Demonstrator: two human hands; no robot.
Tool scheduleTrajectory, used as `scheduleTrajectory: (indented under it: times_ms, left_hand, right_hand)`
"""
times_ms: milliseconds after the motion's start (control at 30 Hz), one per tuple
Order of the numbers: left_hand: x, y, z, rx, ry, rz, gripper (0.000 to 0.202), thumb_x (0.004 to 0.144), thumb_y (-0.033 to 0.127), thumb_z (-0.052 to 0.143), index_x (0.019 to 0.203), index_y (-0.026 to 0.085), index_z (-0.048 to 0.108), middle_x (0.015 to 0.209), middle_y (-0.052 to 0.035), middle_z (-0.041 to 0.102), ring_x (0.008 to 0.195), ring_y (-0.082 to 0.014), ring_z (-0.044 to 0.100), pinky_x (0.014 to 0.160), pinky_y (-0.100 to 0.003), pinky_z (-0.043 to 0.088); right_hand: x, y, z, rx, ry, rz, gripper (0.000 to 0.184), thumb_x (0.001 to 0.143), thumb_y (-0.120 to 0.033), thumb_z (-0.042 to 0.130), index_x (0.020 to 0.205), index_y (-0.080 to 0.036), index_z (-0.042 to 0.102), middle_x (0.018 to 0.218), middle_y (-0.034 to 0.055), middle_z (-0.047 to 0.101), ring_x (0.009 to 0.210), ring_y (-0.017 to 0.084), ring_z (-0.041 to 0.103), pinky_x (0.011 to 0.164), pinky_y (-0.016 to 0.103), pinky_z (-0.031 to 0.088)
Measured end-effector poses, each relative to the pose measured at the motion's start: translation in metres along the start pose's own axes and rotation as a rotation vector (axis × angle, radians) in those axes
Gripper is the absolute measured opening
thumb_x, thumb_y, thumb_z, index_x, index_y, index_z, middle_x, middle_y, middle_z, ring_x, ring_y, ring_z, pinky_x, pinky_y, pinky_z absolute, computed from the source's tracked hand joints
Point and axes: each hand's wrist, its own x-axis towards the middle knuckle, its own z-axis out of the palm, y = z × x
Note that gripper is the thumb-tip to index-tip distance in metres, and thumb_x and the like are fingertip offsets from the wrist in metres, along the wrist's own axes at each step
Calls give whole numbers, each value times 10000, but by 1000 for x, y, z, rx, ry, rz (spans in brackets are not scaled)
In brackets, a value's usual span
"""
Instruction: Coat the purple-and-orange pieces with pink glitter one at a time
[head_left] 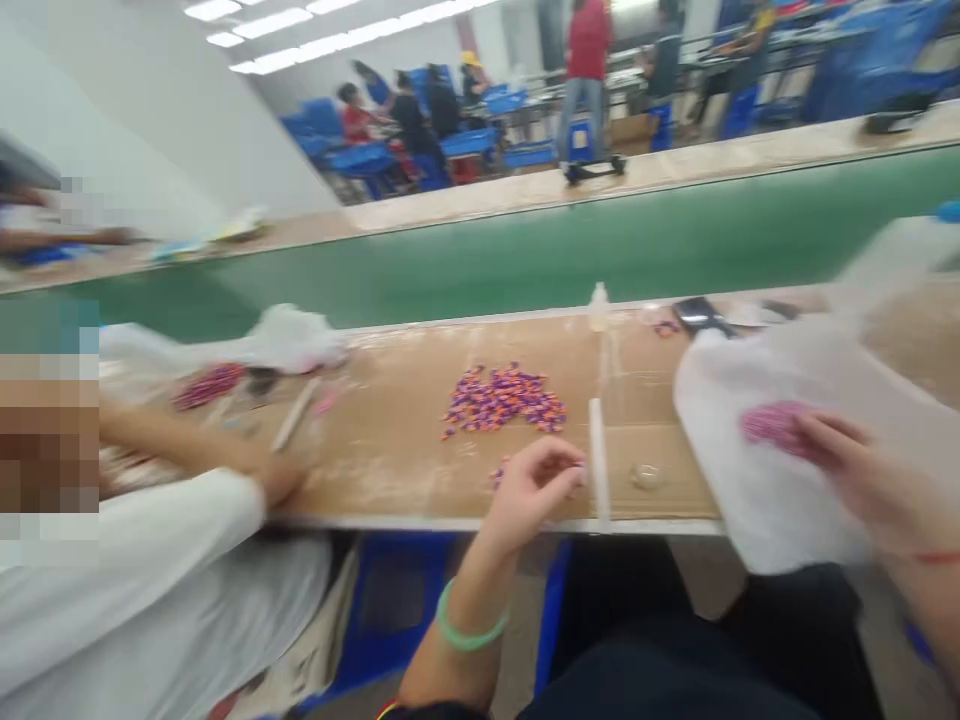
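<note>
My left hand (536,490) is closed in a pinch above the front of the cardboard-topped table, a green bangle (471,638) on its wrist. Whatever its fingertips hold is too small to name. Just beyond lies a loose pile of small purple and orange pieces (504,400), and a few similar pieces (499,472) show beside the hand. To the right, my right hand (855,460) has its fingers together on the end of a pink bunch (772,424), over a white plastic bag (720,400). Blur hides what the bunch is made of.
A white strip (598,460) lies right of my left hand, near a small clear round item (645,476). A small white bottle (598,308) stands behind. At left, a co-worker's arm (202,440) rests near a dark pink bunch (210,386). A green belt (480,255) runs beyond.
</note>
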Motion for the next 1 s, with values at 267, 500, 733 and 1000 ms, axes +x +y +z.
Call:
scheduleTrajectory:
  times_ms: [267, 500, 733, 1000]
  left_hand:
    - [5, -21, 1, 61, -33, -3, 283, 771, 417, 776, 919, 176, 781, 691, -55, 716, 605, -157, 644, 530, -225, 532]
    - [3, -15, 28, -35, -158, 33, 217, 818, 388, 752, 911, 194, 781, 705, -46, 702, 603, -136, 614, 543, -216, 511]
    - [7, 11, 70, -156, -345, 94, 190, 840, 357, 729, 907, 185, 773, 707, -39, 689, 603, -122, 586, 570, -228, 488]
    - [15, 32, 100, -276, -375, 13, 198, 787, 353, 768, 812, 158, 742, 606, 14, 604, 543, -87, 491, 567, -220, 445]
  right_hand:
    - [-10, -11, 31, 391, 274, 234, 361, 677, -544, 828, 833, -247, 695, 762, 3, 676, 675, 129, 638, 580, 256, 543]
    - [-23, -38, 58, 519, 205, 204, 381, 653, -520, 853, 817, -249, 641, 664, -36, 594, 593, 102, 557, 558, 234, 495]
    - [-30, -54, 81, 654, 71, 104, 274, 732, -388, 848, 758, -236, 622, 836, -22, 550, 760, 100, 553, 675, 224, 485]
    - [-38, -60, 95, 710, 67, 75, 128, 768, -361, 838, 734, -285, 741, 778, -19, 439, 742, 114, 455, 659, 235, 428]
